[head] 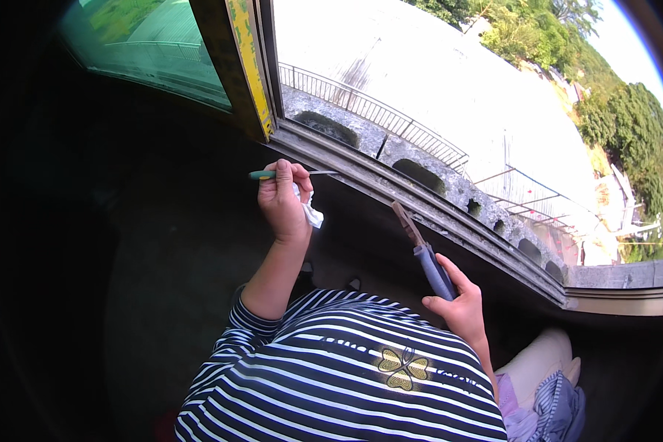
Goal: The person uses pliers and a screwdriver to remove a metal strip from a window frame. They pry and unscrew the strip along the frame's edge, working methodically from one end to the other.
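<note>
My left hand [284,199] grips a small screwdriver [262,175] with a green handle. Its thin metal shaft points right, and the tip appears close to the inner edge of the metal window track [364,168]. A crumpled white tissue [312,212] is tucked in the same hand, under the fingers. Pliers [433,272] with blue-grey handles are held in my right hand [463,304]. Their worn, brownish jaws point up and left, near the track's inner edge, and look shut; whether they touch it I cannot tell.
Green-tinted glass [160,61] fills the upper left, beside a window frame post with worn yellow tape [248,61]. Beyond the track lie a rough concrete ledge [375,141] with holes and a metal railing [359,102]. Bunched cloth [558,406] is at lower right. The floor is dark.
</note>
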A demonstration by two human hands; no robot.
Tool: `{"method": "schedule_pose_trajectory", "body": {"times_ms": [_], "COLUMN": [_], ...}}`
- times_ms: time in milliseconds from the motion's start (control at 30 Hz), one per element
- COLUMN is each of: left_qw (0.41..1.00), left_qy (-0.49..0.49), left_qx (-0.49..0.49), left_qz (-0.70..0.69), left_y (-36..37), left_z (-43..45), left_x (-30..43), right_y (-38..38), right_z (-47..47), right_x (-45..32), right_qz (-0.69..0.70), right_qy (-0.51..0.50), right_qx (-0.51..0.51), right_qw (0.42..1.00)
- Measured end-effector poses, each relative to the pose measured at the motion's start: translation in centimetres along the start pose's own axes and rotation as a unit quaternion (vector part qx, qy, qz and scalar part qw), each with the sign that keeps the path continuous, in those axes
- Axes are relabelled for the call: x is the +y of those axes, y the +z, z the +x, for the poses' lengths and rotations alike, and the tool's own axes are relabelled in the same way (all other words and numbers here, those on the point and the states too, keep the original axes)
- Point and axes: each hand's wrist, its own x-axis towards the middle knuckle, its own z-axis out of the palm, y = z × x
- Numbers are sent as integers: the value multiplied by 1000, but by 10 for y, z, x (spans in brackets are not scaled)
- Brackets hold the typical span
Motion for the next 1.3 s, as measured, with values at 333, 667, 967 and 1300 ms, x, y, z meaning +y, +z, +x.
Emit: {"method": "schedule_pose_trajectory", "body": {"times_ms": [333, 667, 967, 1300], "left_qw": [996, 996, 998, 995], "left_qy": [-69, -57, 0, -30], "left_qx": [33, -60, -19, -93], "left_qz": [-37, -13, 59, 37], "left_y": [15, 28, 14, 25], "left_z": [6, -19, -9, -53], "left_x": [-18, -9, 0, -19], "right_y": [2, 9, 7, 12], "right_z": [-4, 1, -6, -9], "right_x": [10, -3, -8, -4], "right_qz": [37, -6, 5, -8], "right_qy": [16, -21, 9, -10], "right_qx": [-5, -33, -1, 9], "right_qw": [999, 999, 1000, 1000]}}
